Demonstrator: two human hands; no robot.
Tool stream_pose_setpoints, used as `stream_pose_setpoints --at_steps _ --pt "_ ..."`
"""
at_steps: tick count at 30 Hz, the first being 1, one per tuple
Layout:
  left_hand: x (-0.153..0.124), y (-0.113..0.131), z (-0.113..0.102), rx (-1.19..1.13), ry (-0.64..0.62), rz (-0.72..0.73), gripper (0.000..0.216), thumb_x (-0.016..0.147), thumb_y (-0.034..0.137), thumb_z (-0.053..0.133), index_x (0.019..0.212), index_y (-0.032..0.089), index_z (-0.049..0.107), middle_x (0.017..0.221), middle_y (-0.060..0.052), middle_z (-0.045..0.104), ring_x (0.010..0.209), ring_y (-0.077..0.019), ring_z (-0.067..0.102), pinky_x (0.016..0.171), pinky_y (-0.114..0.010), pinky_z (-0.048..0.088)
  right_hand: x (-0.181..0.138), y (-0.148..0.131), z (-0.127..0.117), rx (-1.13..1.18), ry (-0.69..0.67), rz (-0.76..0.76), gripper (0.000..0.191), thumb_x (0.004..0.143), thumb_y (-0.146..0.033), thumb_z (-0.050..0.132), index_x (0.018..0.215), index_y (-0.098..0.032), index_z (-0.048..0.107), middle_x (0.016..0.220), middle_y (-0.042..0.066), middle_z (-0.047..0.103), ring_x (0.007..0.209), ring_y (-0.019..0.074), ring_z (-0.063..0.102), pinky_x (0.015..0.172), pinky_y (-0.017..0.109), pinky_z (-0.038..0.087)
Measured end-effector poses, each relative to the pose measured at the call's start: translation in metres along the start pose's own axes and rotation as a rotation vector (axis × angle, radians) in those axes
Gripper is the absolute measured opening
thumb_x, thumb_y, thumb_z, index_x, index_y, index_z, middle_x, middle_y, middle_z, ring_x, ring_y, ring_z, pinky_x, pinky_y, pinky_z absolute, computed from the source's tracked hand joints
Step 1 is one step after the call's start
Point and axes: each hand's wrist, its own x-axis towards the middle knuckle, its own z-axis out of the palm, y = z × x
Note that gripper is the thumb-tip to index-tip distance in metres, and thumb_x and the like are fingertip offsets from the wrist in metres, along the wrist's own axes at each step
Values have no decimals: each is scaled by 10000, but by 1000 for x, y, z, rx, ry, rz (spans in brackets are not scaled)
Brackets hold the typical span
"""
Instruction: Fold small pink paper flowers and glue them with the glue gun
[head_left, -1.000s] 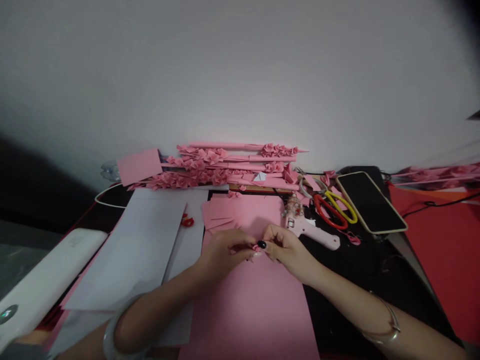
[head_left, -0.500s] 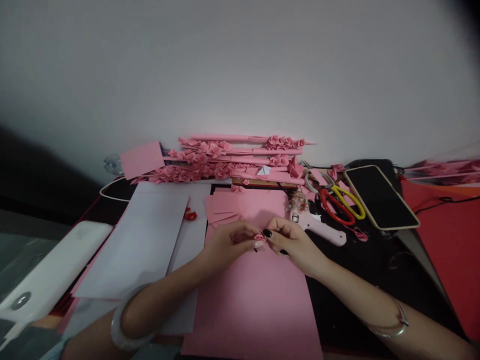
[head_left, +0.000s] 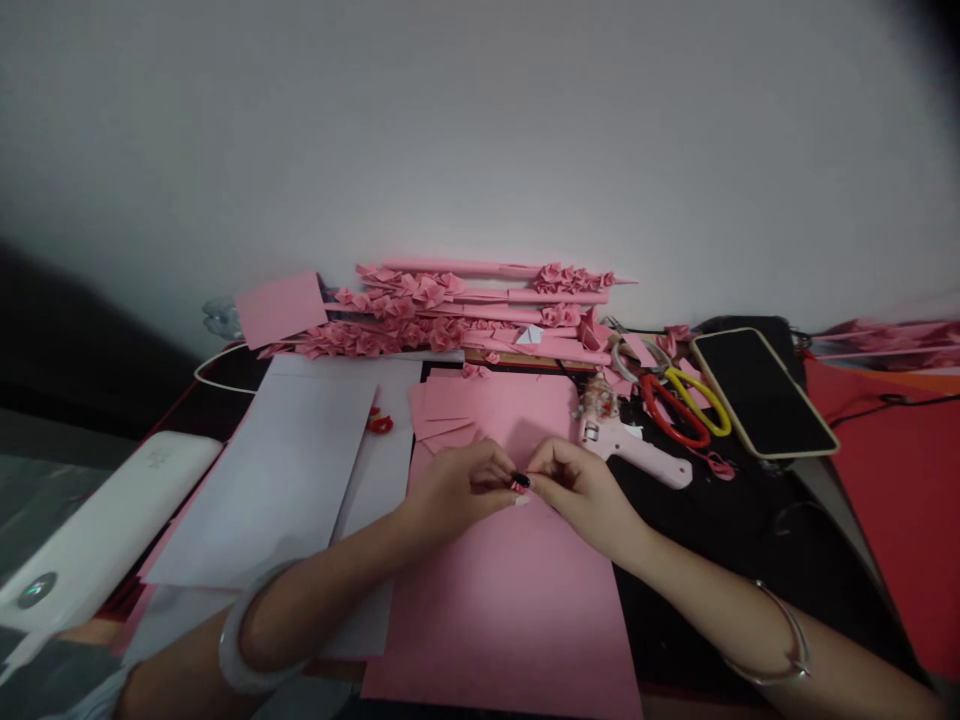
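A small pink paper flower [head_left: 517,488] is pinched between the fingertips of my left hand [head_left: 457,490], mostly covered by the fingers. Thumb and forefinger of my right hand [head_left: 581,490] close on its right side, and the two hands meet there. Both are over a large pink paper sheet [head_left: 510,620]. Smaller pink paper pieces [head_left: 446,405] lie stacked just beyond my left hand. Past my right hand rests a pale pink glue gun [head_left: 645,452].
Several pink paper flower stems [head_left: 420,330] lie along the wall. Scissors with red and yellow handles [head_left: 679,420] and a phone [head_left: 765,395] are at the right. White sheets [head_left: 270,480] and a white power bank [head_left: 112,530] lie left; red paper [head_left: 885,480] is far right.
My right thumb and forefinger have shifted slightly left and closed in on the flower, which is now more hidden. My left hand stays nearly in place. The view has tilted a little.
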Motion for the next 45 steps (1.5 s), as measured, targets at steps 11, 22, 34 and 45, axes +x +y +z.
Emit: stream_pose_setpoints --at_steps 11,22,34,45 --pt "-1 0 -2 -5 8 -4 147 688 167 730 745 139 597 764 -32 708 765 -159 677 731 -283 505 4 -1 -3 -4 -21 52 184 786 -267 588 646 -185 501 600 -34 484 544 107 415 510 235 325" --pt "1 -3 -1 39 8 46 138 679 180 727 739 139 610 749 -47 703 742 -173 675 698 -277 497 4 -6 -6 41 -78 163 280 750 -393 657 645 -180 508 576 -49 458 519 93 361 481 233 260" --pt "0 -3 1 -16 -5 28 137 662 130 734 740 138 622 754 -33 700 758 -161 673 738 -285 511 1 -6 -10 161 -155 208 389 759 -515 669 666 -176 500 495 -81 399 450 72 283 438 228 187" --pt "8 -4 -2 -215 7 -29 232 642 207 778 762 133 593 715 -12 665 619 -106 598 557 -220 462 2 -1 -6 345 -99 215 322 768 -433 694 719 -173 511 521 -76 469 399 46 310 392 191 229"
